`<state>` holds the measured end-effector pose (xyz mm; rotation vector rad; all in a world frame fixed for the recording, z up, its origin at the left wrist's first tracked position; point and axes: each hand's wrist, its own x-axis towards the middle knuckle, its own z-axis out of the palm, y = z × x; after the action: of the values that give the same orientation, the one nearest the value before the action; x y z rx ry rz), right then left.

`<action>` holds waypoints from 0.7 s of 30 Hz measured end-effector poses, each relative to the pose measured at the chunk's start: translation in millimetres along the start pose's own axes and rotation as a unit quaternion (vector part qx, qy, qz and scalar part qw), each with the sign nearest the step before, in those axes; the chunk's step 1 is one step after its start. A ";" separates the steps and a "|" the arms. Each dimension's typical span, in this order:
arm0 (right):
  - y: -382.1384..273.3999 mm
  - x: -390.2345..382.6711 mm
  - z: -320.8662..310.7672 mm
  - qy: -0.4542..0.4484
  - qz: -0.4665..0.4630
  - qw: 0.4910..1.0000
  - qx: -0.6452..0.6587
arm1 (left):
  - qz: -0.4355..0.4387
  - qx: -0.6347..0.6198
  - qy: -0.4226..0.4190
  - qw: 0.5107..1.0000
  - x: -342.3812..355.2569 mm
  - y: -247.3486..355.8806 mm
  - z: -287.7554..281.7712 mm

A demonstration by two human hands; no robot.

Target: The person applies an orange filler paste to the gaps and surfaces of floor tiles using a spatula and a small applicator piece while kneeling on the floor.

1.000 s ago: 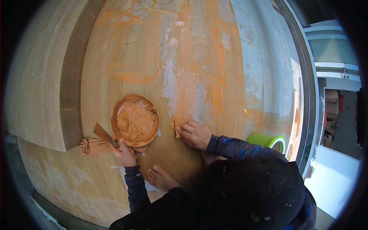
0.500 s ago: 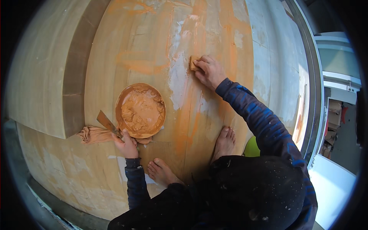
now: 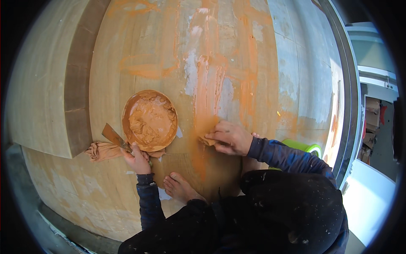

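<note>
My left hand [image 3: 137, 157] is closed round a putty knife [image 3: 113, 138] beside a round bowl [image 3: 149, 139] of thick orange-tan paste, above a crumpled tan rag [image 3: 101, 151]. My right hand [image 3: 230, 137] grips a small tan sponge-like pad [image 3: 206, 139] against the wood-look tiled floor [image 3: 110, 76], right of the bowl, on an orange-smeared strip with whitish patches. The pad is partly hidden by my fingers.
A raised tiled block [image 3: 50, 76] runs along the left. My bare feet [image 3: 182, 188] are below the hands, the right one mostly hidden. A green bucket [image 3: 302, 145] stands behind my right forearm. A metal-framed doorway [image 3: 353, 106] lines the right.
My right hand went up along the smeared strip half a second ago and is now back down near the bowl's right side, still gripping the pad. My left hand holds the knife in much the same place.
</note>
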<state>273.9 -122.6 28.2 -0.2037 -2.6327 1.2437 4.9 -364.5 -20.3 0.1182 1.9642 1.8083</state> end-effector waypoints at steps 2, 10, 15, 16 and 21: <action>36.0 30.9 -30.0 0.108 0.021 0.992 -0.062 | 0.008 0.003 0.006 1.000 1.5 1.9 0.6; 41.9 25.9 37.7 0.065 -0.069 0.974 -0.205 | 0.015 0.041 0.060 0.997 5.3 -4.5 3.8; -22.1 -57.3 92.2 -0.092 -0.172 0.979 -0.054 | 0.020 0.052 0.077 0.996 1.4 -7.6 11.4; -16.7 -58.8 86.7 -0.086 -0.174 0.979 -0.061 | 0.022 0.043 0.086 0.995 0.2 -8.4 14.0; 16.0 -10.7 3.8 -0.011 0.049 0.989 0.138 | 0.041 0.050 0.062 0.996 -1.4 -3.9 14.1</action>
<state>283.7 -117.7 12.0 -0.2749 -2.4580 1.6313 12.6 -352.6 -24.1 0.1228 2.1667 1.8090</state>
